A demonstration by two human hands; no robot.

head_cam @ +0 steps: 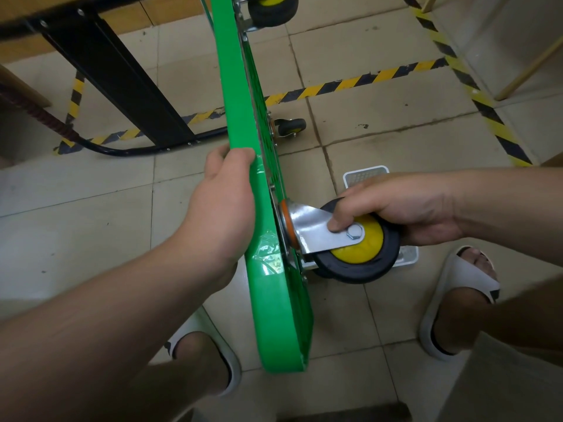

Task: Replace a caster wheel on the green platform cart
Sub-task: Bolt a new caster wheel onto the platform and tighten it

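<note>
The green platform cart stands on its edge, running from the top centre down to between my feet. My left hand grips its near rim from the left side. A caster wheel with a yellow hub, black tyre and silver bracket sits against the cart's underside near the lower end. My right hand is closed over that wheel, thumb on the bracket beside the axle bolt. Another yellow-hub caster is mounted at the cart's top end. A small dark caster shows beside the cart's middle.
A white tray lies on the tiled floor behind my right hand. A black table leg and its base stand at the left. Yellow-black tape lines the floor. My feet in white slippers flank the cart.
</note>
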